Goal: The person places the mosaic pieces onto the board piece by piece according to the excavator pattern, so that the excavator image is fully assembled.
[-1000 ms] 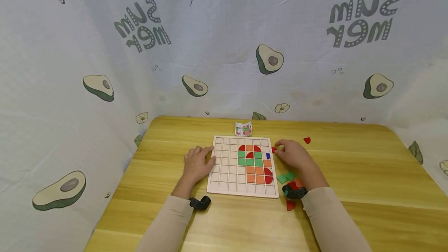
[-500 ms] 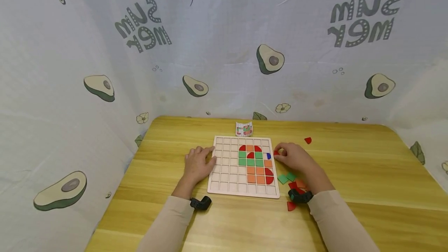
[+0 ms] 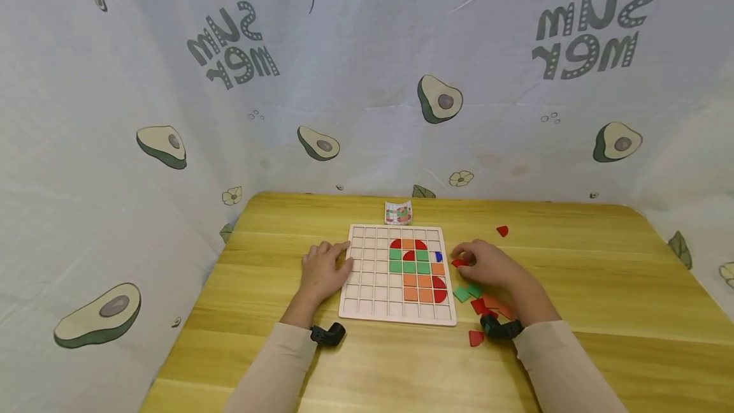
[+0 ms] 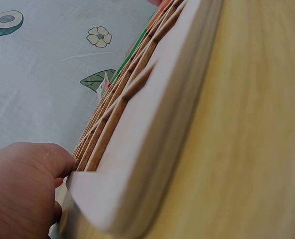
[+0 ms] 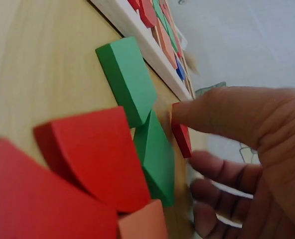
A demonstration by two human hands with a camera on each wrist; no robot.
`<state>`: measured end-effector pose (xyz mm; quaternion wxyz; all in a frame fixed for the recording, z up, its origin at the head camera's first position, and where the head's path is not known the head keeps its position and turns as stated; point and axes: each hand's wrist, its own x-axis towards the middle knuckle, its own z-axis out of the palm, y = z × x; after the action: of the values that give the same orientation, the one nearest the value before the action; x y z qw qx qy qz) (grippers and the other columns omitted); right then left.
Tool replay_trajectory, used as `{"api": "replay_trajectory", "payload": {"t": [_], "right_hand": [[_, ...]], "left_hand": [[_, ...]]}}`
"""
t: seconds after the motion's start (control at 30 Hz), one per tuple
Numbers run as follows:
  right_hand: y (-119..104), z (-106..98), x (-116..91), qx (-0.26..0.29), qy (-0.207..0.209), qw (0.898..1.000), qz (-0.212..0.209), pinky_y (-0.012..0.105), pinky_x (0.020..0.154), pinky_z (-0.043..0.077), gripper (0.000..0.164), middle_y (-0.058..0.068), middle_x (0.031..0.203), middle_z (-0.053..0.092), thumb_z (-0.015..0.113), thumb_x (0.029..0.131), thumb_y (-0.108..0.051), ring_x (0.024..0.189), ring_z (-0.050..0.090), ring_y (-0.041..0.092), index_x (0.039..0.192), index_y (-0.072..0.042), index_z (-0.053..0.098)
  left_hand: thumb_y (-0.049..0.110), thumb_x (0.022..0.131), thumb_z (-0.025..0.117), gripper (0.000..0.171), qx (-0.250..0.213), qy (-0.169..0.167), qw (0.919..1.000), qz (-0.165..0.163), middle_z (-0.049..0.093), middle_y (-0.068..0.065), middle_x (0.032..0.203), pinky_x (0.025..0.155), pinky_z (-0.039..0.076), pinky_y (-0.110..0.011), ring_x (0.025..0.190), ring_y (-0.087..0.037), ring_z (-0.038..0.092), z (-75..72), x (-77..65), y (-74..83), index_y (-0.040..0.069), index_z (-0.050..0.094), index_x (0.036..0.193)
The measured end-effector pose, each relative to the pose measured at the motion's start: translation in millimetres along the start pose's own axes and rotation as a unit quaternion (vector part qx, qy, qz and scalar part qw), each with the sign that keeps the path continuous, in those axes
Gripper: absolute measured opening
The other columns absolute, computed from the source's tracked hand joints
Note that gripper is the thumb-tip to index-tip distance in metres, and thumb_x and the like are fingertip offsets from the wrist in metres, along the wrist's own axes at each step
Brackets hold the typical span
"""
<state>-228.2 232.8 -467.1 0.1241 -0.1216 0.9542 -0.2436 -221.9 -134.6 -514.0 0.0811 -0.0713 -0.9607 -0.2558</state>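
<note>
My left hand (image 3: pixel 323 269) rests at the left edge of a pale wooden grid board (image 3: pixel 367 306), its index finger and thumb touching the rim. In the left wrist view the thumb (image 4: pixel 48 158) lies at the board's corner. Beyond the board's right edge, my right hand (image 3: pixel 490 264) pinches a red quarter-circle block (image 3: pixel 458 263) low over the table. The right wrist view shows the thumb against that block's face, with the other fingers curled beneath. Green, orange and red blocks and one blue block (image 3: pixel 438 257) fill part of the grid's right side.
Two green blocks (image 3: pixel 461 294) lie right of the board, beside a small pile of red blocks (image 3: pixel 477 306) and orange blocks. One red block (image 3: pixel 476 338) lies nearer me, another red piece (image 3: pixel 502 231) farther back. A pattern card (image 3: pixel 398 213) stands behind the board.
My right hand has drawn back toward me and slightly right along the board's edge, bringing the red quarter-circle block with it. The left hand keeps its place.
</note>
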Motion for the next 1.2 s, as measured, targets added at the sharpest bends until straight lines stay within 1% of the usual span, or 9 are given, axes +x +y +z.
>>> {"api": "replay_trajectory", "payload": {"t": [0.03,0.13,0.27,0.4,0.5,0.7,0.9,0.97,1.2], "right_hand": [[0,-1,-1,0.002,0.001,1.000,0.012,0.047,0.085,0.054,0.034,0.017,0.109,0.063,0.074,0.091,-0.025,0.093,0.058,0.028,0.118,-0.007,0.067],[3,-1,-4,0.007,0.009,0.999,0.044,0.043,0.081,0.053,0.039,0.014,0.102,0.065,0.077,0.090,-0.032,0.089,0.058,0.026,0.114,-0.004,0.066],[3,-1,-5,0.002,0.020,0.999,0.048,0.034,0.072,0.048,0.030,0.008,0.089,0.063,0.075,0.093,-0.030,0.080,0.056,0.021,0.105,-0.004,0.067],[-4,3,-6,0.015,0.026,0.999,0.031,0.031,0.067,0.045,0.025,0.004,0.083,0.060,0.073,0.094,-0.030,0.076,0.054,0.019,0.104,-0.007,0.067],[-16,10,-5,0.026,0.021,0.999,0.013,0.030,0.064,0.044,0.025,0.002,0.080,0.058,0.073,0.094,-0.032,0.073,0.052,0.017,0.106,-0.010,0.068],[-50,28,-2,0.004,0.008,0.998,-0.057,0.027,0.061,0.038,0.021,-0.002,0.074,0.053,0.076,0.092,-0.029,0.067,0.047,0.013,0.101,-0.012,0.068],[-80,47,6,-0.015,-0.002,0.993,-0.117,0.025,0.060,0.037,0.017,-0.006,0.069,0.052,0.077,0.092,-0.027,0.063,0.045,0.009,0.099,-0.013,0.069],[-86,52,9,-0.022,-0.001,0.992,-0.123,0.025,0.060,0.037,0.018,-0.006,0.068,0.051,0.077,0.092,-0.028,0.062,0.044,0.009,0.099,-0.013,0.070],[-95,58,12,-0.018,0.003,0.994,-0.106,0.027,0.061,0.040,0.019,-0.005,0.070,0.053,0.077,0.091,-0.027,0.064,0.047,0.011,0.103,-0.014,0.069]], "left_hand": [[0.041,0.097,0.062,0.044,-0.001,0.000,1.0000,0.000,0.064,-0.005,0.108,0.080,0.034,-0.039,0.093,-0.023,0.048,0.4,-0.1,0.0,0.025,0.066,0.138],[0.041,0.098,0.061,0.044,-0.002,-0.002,1.0000,0.000,0.064,-0.005,0.108,0.080,0.033,-0.039,0.093,-0.023,0.048,0.6,0.1,-0.4,0.024,0.065,0.138],[0.042,0.098,0.061,0.044,-0.001,-0.005,1.0000,-0.001,0.064,-0.005,0.109,0.080,0.033,-0.038,0.094,-0.022,0.047,0.1,0.9,-1.1,0.025,0.065,0.139],[0.042,0.097,0.061,0.044,-0.001,-0.003,1.0000,0.000,0.064,-0.005,0.107,0.079,0.032,-0.037,0.093,-0.022,0.048,-1.1,0.9,-0.9,0.025,0.065,0.138],[0.042,0.097,0.062,0.045,0.000,-0.003,1.0000,0.000,0.063,-0.005,0.107,0.078,0.032,-0.036,0.092,-0.022,0.048,-1.4,0.2,-0.8,0.025,0.066,0.138],[0.042,0.098,0.061,0.044,0.003,-0.005,1.0000,-0.001,0.064,-0.004,0.108,0.078,0.031,-0.036,0.092,-0.022,0.047,-0.3,0.8,-0.8,0.026,0.065,0.139],[0.042,0.098,0.061,0.045,-0.002,-0.006,1.0000,-0.004,0.063,-0.004,0.107,0.080,0.032,-0.037,0.092,-0.022,0.046,0.5,1.0,-1.6,0.025,0.065,0.139],[0.042,0.098,0.060,0.045,-0.001,-0.008,1.0000,-0.004,0.063,-0.004,0.107,0.080,0.033,-0.038,0.092,-0.022,0.047,0.9,0.7,-1.7,0.025,0.065,0.139],[0.042,0.097,0.061,0.045,-0.001,-0.001,1.0000,0.001,0.063,-0.005,0.106,0.080,0.033,-0.038,0.090,-0.022,0.046,-0.2,0.9,-1.0,0.024,0.066,0.138]]}}
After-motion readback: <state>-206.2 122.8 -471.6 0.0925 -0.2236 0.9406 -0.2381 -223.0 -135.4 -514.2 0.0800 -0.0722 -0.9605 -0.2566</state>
